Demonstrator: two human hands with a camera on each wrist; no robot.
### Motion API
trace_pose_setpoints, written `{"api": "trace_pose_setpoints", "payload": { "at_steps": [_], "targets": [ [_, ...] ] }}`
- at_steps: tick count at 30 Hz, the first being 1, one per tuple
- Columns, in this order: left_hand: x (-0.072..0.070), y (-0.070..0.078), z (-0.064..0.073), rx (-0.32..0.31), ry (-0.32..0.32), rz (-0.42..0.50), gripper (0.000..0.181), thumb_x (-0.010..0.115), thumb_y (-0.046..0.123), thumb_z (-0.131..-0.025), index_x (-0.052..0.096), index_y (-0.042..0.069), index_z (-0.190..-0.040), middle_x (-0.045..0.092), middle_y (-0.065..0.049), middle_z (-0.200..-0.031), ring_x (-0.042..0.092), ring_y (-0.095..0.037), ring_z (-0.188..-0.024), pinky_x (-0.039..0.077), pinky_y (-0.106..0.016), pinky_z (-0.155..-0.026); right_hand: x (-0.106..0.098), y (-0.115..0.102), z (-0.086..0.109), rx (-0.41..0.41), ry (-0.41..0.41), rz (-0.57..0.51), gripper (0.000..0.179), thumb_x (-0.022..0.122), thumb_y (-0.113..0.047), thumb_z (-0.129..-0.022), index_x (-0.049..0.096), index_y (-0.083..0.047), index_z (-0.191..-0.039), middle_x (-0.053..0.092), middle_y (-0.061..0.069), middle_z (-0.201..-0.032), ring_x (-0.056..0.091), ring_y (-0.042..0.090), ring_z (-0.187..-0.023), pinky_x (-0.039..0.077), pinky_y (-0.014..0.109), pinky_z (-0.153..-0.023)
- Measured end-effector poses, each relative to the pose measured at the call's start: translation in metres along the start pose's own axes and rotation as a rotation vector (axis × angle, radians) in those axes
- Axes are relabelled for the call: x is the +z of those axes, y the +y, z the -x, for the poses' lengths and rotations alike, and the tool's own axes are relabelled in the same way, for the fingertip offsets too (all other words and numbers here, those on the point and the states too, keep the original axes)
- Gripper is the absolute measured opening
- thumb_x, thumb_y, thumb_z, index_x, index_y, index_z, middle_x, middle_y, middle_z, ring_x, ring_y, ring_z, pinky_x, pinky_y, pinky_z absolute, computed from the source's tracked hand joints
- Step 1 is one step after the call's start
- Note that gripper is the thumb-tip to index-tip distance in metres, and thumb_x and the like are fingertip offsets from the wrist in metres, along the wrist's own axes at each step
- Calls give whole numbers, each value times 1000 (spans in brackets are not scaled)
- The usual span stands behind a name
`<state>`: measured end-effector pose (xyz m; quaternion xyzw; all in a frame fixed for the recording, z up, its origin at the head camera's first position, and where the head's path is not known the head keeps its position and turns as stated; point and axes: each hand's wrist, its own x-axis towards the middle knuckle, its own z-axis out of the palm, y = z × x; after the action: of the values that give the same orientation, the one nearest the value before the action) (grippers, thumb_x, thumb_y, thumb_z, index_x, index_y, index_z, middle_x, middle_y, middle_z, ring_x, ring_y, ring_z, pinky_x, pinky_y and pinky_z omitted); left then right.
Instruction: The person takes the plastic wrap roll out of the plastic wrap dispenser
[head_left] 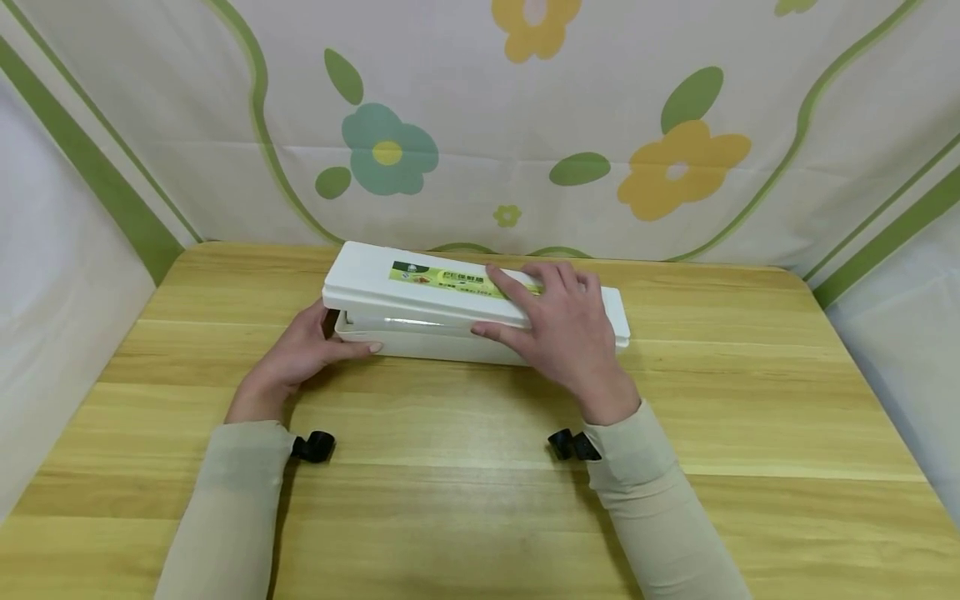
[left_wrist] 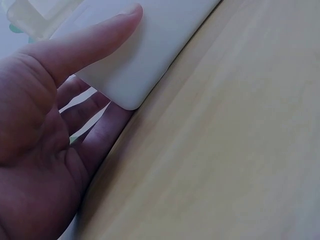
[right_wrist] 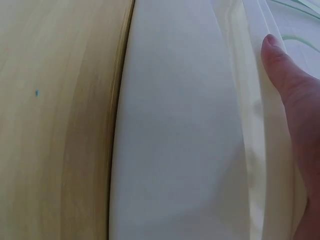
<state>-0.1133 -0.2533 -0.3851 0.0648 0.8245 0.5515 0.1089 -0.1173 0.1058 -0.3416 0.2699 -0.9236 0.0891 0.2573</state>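
A long white cling film box (head_left: pixel 442 344) rests on the wooden table, with a shiny clear roll (head_left: pixel 408 322) partly showing inside. Its white lid (head_left: pixel 360 271), with a green and yellow label (head_left: pixel 420 275), is tilted: raised at the left end, low at the right. My left hand (head_left: pixel 303 350) grips the box's left end, thumb along the front wall and the other fingers behind the corner. On the lid, my right hand (head_left: pixel 566 333) has its thumb at the front edge and its fingers spread over the top. The right wrist view shows that thumb (right_wrist: pixel 282 65) against the lid's rim.
The light wood table (head_left: pixel 450 500) extends around the box. Behind it hangs a white cloth (head_left: pixel 465 108) with flowers and green lines, with more cloth at both sides. Black wrist mounts (head_left: pixel 318 447) stick out from both beige sleeves (head_left: pixel 232 500).
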Motion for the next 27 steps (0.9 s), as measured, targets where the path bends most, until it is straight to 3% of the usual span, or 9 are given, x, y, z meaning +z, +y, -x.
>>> {"api": "trace_pose_setpoints", "payload": {
  "at_steps": [5, 12, 19, 27],
  "targets": [
    [0, 0, 0, -2, 2, 1, 88, 90, 18, -90, 43, 26, -164, 52, 0, -155, 47, -17, -138, 37, -31, -116, -2, -1, 0, 19, -23, -10, 78, 71, -76, -88, 61, -34, -154, 68, 14, -138, 61, 36, -127, 45, 53, -94],
    [0, -3, -1, 1, -8, 14, 88, 91, 16, -89, 44, 21, -163, 55, -2, -151, 48, -17, -138, 39, -19, -110, -9, 0, -1, 60, -64, -53, 75, 70, -73, -90, 60, -35, -154, 68, 14, -139, 61, 36, -129, 45, 55, -94],
    [-3, -1, -3, -39, -36, 61, 109, 91, 19, -89, 22, 47, -170, 41, -2, -167, 41, -22, -146, 46, -15, -103, -16, 3, -3, 138, -3, -173, 76, 80, -64, -87, 62, -34, -154, 66, 16, -137, 60, 37, -127, 43, 60, -101],
    [-3, -1, -4, -27, -28, 38, 105, 91, 17, -89, 28, 45, -169, 46, -2, -161, 44, -21, -141, 42, -21, -109, -19, 6, -3, 103, 49, -110, 77, 79, -69, -86, 63, -33, -152, 66, 18, -137, 60, 40, -123, 43, 60, -95]
  ]
}}
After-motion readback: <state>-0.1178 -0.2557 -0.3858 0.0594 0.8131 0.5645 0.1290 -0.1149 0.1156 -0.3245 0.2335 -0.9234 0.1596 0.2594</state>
